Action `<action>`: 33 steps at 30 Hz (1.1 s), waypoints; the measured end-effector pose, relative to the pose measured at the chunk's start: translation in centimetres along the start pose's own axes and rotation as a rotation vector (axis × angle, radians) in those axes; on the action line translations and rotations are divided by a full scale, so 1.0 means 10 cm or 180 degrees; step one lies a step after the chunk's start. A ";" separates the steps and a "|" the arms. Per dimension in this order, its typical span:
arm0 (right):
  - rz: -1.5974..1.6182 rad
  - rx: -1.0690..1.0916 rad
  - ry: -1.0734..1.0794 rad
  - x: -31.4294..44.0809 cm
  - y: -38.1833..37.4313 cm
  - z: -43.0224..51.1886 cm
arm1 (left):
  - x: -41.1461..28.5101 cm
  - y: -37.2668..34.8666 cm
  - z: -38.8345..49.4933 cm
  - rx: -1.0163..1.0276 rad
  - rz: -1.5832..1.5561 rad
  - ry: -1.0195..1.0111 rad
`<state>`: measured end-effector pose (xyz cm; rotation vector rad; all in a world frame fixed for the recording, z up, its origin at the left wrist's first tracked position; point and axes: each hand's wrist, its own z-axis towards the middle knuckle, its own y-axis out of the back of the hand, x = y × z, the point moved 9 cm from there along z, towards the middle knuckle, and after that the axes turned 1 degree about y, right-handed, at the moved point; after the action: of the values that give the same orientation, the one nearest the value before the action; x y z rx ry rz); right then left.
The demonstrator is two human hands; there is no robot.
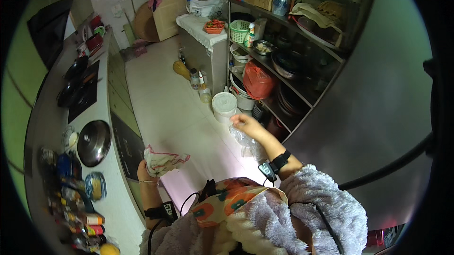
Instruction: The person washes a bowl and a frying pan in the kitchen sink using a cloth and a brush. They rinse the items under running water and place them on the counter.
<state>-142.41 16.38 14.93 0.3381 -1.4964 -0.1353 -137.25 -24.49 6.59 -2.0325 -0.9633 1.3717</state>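
Observation:
My left hand [143, 172] is closed on a white cloth with red edging [163, 161], which hangs out over the floor beside the counter. My right hand [246, 125] is raised in front of the shelf rack, near a white lidded bucket [224, 106]. Just below that hand is a clear plastic bag [244, 139]; the fingers are blurred, and whether they hold the bag cannot be told.
Along the left runs a counter [122, 216] with a metal lid [94, 143], pans and several bottles. A metal shelf rack [289, 81] with basins and a red bag [258, 81] stands at the right. Jars and a squash [181, 70] are on the floor ahead.

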 end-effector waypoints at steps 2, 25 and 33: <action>0.0008 -0.0550 0.0015 -0.06 0.42 0.51 | -0.05 -0.11 0.43 -0.0097 0.0035 0.0131; -0.1247 -0.3151 -0.0899 -1.65 4.41 5.43 | -0.44 -0.96 2.98 -0.1056 0.0046 -0.0266; -0.1805 -0.3369 -0.0996 -1.56 4.54 5.47 | -0.18 -0.77 3.03 -0.1112 0.0460 -0.0059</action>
<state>-203.18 56.38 15.89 -0.1447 -1.3872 -1.4196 -168.03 -20.51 2.12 -2.3901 -1.1500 1.3734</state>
